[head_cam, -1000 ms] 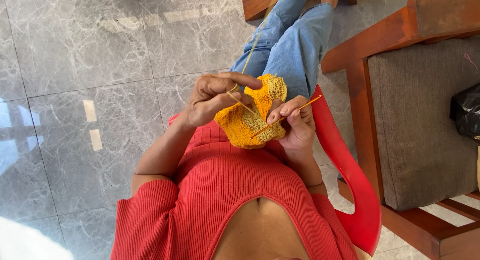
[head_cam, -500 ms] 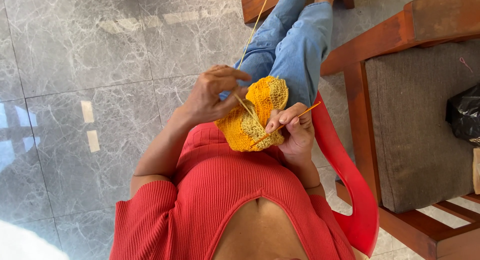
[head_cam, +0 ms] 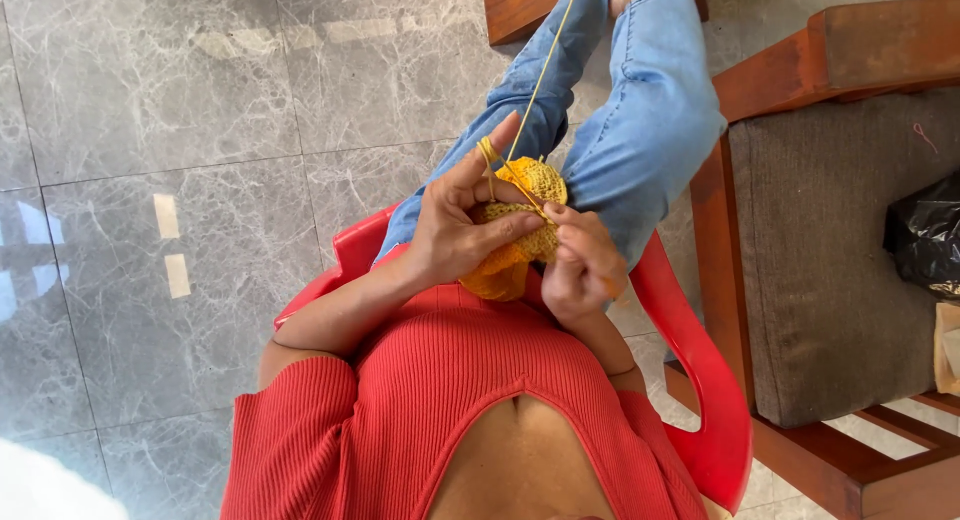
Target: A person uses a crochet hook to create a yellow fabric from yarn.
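Since prior frame, left hand (head_cam: 462,225) rose, fingers closed over yellow crochet piece (head_cam: 520,225) above lap, index looped with yarn strand (head_cam: 540,80) for tension; right hand (head_cam: 578,265) pinches hook

I count my two hands, left hand (head_cam: 455,230) and right hand (head_cam: 580,270). One yellow crochet piece (head_cam: 520,230), one yarn strand (head_cam: 545,70), one red chair (head_cam: 700,380), one wooden chair (head_cam: 830,250), one black bag (head_cam: 925,245).
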